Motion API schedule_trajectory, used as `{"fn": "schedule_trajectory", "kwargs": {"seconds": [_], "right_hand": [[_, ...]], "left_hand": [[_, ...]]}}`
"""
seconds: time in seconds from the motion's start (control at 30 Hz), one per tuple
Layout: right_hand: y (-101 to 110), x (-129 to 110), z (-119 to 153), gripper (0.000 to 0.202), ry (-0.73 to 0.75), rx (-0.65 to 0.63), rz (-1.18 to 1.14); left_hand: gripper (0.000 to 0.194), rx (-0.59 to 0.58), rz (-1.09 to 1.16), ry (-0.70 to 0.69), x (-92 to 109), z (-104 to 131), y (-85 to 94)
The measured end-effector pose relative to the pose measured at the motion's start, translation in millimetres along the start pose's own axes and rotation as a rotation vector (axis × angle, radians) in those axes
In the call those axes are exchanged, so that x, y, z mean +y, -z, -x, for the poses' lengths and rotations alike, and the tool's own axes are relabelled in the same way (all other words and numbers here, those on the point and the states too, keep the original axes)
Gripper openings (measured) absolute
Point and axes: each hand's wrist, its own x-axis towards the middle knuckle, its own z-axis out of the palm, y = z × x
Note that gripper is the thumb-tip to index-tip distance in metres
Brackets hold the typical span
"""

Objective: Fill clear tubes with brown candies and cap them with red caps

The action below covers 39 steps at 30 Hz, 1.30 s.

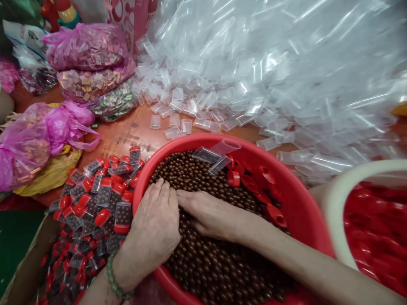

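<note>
My left hand, with a green bead bracelet at the wrist, reaches over the near-left rim of a red basin. Its fingers are together and curled down, and whatever lies under them is hidden. My right hand meets it from the right, closed, its fingertips covered and low against the small brown balls that fill the basin. On the balls rest a few clear plastic tubes and several red caps.
Filled, red-capped tubes are heaped left of the basin, down into a cardboard box. Empty clear tubes form a large pile behind. A white tub of red caps stands right. Pink bags sit back left.
</note>
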Motion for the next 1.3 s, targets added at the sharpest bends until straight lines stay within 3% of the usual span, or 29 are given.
{"fn": "schedule_trajectory", "kwargs": {"seconds": [0.1, 0.23, 0.37, 0.5, 0.6, 0.8, 0.97, 1.1, 1.2, 1.3], "right_hand": [[6, 0, 7, 0.042, 0.018, -0.011, -0.239], [12, -2, 18, 0.029, -0.044, 0.068, -0.58], [15, -3, 24, 0.025, -0.003, 0.133, -0.575], [19, -4, 29, 0.023, 0.027, 0.208, -0.572], [24, -7, 31, 0.021, 0.043, 0.226, -0.576], [28, -12, 32, 0.028, 0.103, 0.27, -0.573], [19, -19, 36, 0.02, 0.128, 0.302, -0.619], [24, -19, 51, 0.017, 0.018, 0.322, -0.477], [33, -3, 65, 0.015, -0.298, 0.344, -0.137], [34, 23, 65, 0.013, -0.598, 0.364, 0.133]], "left_hand": [[0.048, 0.066, 0.172, -0.004, -2, -2, 8.4], [0.042, 0.183, 0.441, -0.024, -7, -3, 16.7], [0.04, 0.167, 0.654, 0.029, -9, 1, 23.4], [0.053, 0.004, 0.852, 0.061, -5, 7, 30.5], [0.064, -0.049, 0.946, 0.051, 0, 10, 32.3], [0.061, -0.025, 1.073, 0.117, 8, 7, 27.6], [0.042, 0.029, 1.094, 0.15, 7, 5, 19.8], [0.029, 0.042, 1.187, 0.173, 4, 4, 17.8], [0.023, 0.01, 1.245, 0.226, 9, 4, 21.4], [0.02, -0.014, 1.231, 0.181, 19, 3, 25.3]]}}
